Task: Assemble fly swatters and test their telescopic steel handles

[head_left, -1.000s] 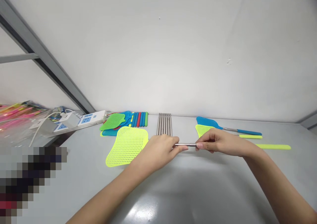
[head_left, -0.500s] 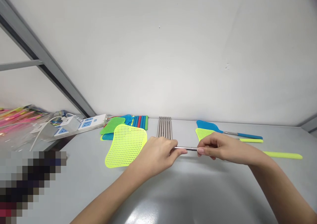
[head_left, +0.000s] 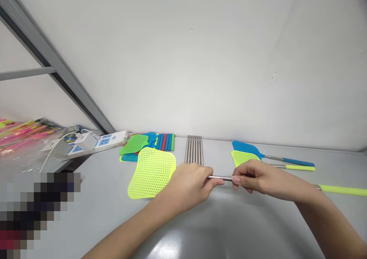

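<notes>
Both hands hold one yellow fly swatter (head_left: 151, 173) level above the table. Its perforated head sticks out to the left, and a thin metal rod (head_left: 220, 178) runs between the hands. My left hand (head_left: 191, 182) is closed around the rod near the head, thumb along it. My right hand (head_left: 262, 180) pinches the rod a short way to the right. Beyond the right wrist the swatter's yellow handle (head_left: 344, 190) extends to the picture's edge. The rod inside and behind the hands is hidden.
Several metal rods (head_left: 195, 148) lie side by side near the wall. Left of them are coloured handles (head_left: 169, 142) and loose swatter heads (head_left: 134, 144). At right lie a blue swatter (head_left: 246, 148) and a yellow one (head_left: 243, 157). A power strip (head_left: 107, 142) stands far left.
The view has shifted slightly, so everything appears a little farther right. The held swatter's handle reaches farther right, its metal collar now showing past my right wrist. Both hands keep their grip.
</notes>
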Motion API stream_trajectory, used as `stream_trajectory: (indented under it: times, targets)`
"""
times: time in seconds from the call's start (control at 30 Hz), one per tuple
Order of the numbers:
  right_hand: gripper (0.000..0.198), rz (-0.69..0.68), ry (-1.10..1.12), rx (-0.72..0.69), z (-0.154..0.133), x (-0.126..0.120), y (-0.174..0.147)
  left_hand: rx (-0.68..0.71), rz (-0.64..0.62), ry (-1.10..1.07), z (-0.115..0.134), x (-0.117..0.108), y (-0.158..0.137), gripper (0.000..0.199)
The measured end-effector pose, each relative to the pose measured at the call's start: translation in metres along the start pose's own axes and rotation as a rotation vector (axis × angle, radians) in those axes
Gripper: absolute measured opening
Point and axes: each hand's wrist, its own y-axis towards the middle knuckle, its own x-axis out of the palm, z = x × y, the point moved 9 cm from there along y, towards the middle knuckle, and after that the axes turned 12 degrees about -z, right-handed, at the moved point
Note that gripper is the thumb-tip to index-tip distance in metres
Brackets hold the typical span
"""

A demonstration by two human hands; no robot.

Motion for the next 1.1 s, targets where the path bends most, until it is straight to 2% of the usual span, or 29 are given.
stream_trajectory:
  times: [0.17, 0.33, 0.5, 0.63, 0.73, 0.93, 1.1]
  targets:
    - [0.031, 0.002, -0.082, -0.01, 0.002, 0.003, 0.005, 0.033, 0.069, 0.065, 0.004, 0.011, 0.002, 0.048]
    - [0.03, 0.053, -0.11, 0.042, 0.007, 0.003, 0.004, 0.114, 0.144, 0.164, 0.014, 0.014, 0.002, 0.047]
    - [0.028, -0.008, -0.039, -0.047, 0.005, 0.014, 0.013, 0.158, 0.176, 0.247, 0.022, 0.018, 0.002, 0.041]
    - [0.032, -0.105, 0.027, -0.058, 0.011, 0.028, 0.023, 0.198, 0.145, 0.253, 0.03, 0.034, 0.004, 0.03]
    - [0.032, -0.12, 0.051, -0.059, 0.013, 0.03, 0.025, 0.197, 0.11, 0.226, 0.031, 0.04, 0.005, 0.027]
    - [0.033, -0.141, 0.081, -0.086, 0.009, 0.029, 0.03, 0.155, 0.025, 0.156, 0.022, 0.034, 0.007, 0.035]
    - [0.033, -0.128, 0.064, -0.082, 0.009, 0.028, 0.031, 0.203, -0.04, 0.088, 0.013, 0.031, 0.006, 0.038]
